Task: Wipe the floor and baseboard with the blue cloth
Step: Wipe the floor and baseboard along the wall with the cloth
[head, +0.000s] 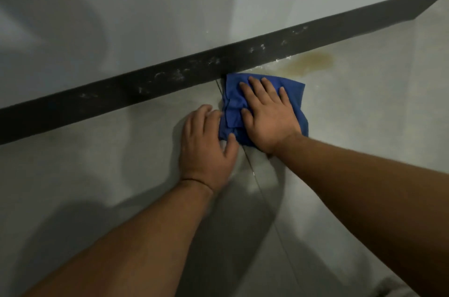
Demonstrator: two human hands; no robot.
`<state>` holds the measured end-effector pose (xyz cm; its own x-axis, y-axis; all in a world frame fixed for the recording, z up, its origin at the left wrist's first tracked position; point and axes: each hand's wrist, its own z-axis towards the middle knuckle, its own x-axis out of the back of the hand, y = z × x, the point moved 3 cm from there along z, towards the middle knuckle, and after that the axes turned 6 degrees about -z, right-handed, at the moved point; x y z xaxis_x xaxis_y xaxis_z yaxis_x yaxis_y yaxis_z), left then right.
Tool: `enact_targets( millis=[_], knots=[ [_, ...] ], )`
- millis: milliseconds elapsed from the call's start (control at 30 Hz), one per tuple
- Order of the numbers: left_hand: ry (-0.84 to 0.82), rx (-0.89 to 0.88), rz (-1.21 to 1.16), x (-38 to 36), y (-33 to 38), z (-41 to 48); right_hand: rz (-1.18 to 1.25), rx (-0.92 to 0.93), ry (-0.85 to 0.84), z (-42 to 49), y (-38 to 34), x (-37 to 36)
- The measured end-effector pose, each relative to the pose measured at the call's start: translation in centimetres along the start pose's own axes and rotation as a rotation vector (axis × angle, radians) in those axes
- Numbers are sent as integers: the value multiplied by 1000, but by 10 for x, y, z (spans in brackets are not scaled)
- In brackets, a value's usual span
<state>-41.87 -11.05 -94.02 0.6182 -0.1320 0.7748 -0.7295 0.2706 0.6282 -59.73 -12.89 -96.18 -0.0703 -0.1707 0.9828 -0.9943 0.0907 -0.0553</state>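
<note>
A folded blue cloth (pixel 233 102) lies flat on the pale tiled floor (pixel 97 175), its far edge touching the dark baseboard (pixel 145 87). My right hand (pixel 267 116) presses palm-down on the cloth with fingers spread. My left hand (pixel 206 143) rests on the floor beside it, its fingertips and thumb on the cloth's left edge. White smears and specks dot the baseboard. A brownish stain (pixel 308 63) marks the floor just right of the cloth, against the baseboard.
A grey wall (pixel 145 9) rises above the baseboard. A thin tile joint (pixel 255 175) runs from the baseboard toward me, passing under the cloth. Shadows of my arms fall on the floor at lower left.
</note>
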Motion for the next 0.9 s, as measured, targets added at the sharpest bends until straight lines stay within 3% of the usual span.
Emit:
enact_targets(
  millis=[100,233,367,533,600,733,900],
  knots=[
    [-35,-13,93,-10,-2,-2,27,22,11,15,-8,3],
    [-71,-40,213,-13,-3,0,-15,269,3,-16,12,0],
    [-122,-27,289,-16,-1,-1,-22,82,15,-10,42,0],
    [-129,-4,325,-18,2,1,44,-113,30,32,23,6],
    [-132,-1,332,-18,4,0,47,-91,41,28,15,8],
    [-141,-12,342,-17,3,0,20,156,37,5,16,4],
    [-134,-16,352,-19,2,-1,16,85,56,6,37,2]
  ],
)
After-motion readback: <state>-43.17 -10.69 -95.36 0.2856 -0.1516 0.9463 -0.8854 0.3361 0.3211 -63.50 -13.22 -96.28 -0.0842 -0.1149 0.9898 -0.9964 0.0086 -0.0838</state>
